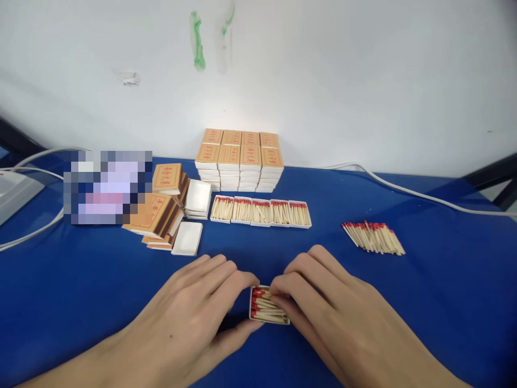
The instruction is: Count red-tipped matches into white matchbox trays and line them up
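Note:
A small white matchbox tray (251,305) lies on the blue table in front of me, filled with red-headed matches (266,308). My left hand (197,307) grips the tray by its left end, index finger at the far edge and thumb at the near edge. Over the tray's right part, my right hand (331,302) has thumb and index finger pinched at the matches, covering some of them. Beyond my hands stands a row of several full match trays (260,212). Farther right lies a loose pile of matches (375,237).
Stacked closed matchboxes (239,161) stand against the white wall. To the left are orange matchbox sleeves (151,211), stacked empty trays (197,196) and a single empty tray (187,238). A blurred-out object (109,188) lies farther left. A white cable (404,189) crosses the back right.

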Demonstrator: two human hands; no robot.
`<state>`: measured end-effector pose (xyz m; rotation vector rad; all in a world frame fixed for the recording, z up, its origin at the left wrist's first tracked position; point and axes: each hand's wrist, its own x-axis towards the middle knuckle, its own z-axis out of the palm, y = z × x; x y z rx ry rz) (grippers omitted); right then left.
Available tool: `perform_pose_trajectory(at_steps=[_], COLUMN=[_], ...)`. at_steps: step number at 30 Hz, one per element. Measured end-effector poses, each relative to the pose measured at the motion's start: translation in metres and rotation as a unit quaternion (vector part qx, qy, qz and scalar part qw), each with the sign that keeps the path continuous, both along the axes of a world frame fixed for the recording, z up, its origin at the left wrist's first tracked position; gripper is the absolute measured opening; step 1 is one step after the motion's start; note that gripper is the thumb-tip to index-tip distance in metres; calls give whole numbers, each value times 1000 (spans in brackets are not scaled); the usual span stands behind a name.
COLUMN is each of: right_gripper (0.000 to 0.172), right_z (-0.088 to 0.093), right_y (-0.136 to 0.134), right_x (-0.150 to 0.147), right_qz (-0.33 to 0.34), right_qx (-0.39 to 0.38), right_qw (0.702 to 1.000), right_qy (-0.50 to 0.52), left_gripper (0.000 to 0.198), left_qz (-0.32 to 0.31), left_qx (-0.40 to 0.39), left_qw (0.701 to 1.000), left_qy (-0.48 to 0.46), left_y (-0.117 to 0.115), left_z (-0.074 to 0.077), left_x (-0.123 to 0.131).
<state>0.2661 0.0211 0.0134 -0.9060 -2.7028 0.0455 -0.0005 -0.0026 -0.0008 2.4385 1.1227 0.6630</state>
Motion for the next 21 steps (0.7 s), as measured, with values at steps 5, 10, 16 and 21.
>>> perform_pose_trajectory(at_steps=[5, 10, 16, 21], right_gripper=[29, 32, 31, 24], right_z=[3, 3, 3, 3], right_y=[-1, -1, -2, -1], right_x=[2, 2, 2, 3], right_qz=[4, -3, -11, -21], right_qx=[13, 25, 16, 1], right_qw=[999, 999, 999, 1000], right_qy=[-40, -40, -29, -17], left_gripper=[15, 14, 13, 23], left_qz=[-2, 7, 9, 24], left_qx=[8, 8, -12, -7], left_qw=[1000, 1000, 1000, 1000], left_qy=[8, 4, 7, -2], left_y=[3, 2, 0, -1], left_z=[1, -1, -4, -3], left_x=[1, 0, 0, -1])
